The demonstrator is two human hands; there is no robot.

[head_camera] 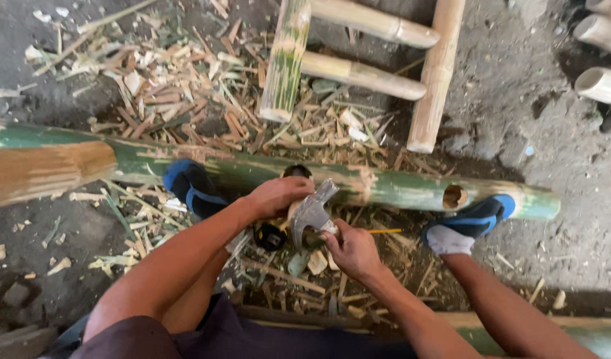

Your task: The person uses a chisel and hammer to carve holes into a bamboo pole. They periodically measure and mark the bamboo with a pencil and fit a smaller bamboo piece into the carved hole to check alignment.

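The right hand (354,251) has its fingers closed round the handle of a grey steel claw hammer (312,211). The left hand (277,196) curls over something hidden, against the long green bamboo pole (398,189) on the floor. Chiselling a hole seems under way; next needs a square blow.

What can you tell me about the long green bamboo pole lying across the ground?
The green bamboo pole lies horizontally on dirt strewn with shavings. Its skin is scraped pale in patches, and a round hole is cut near its right end. Both feet in blue shoes press against it. The left hand rests on it beside the hammer.
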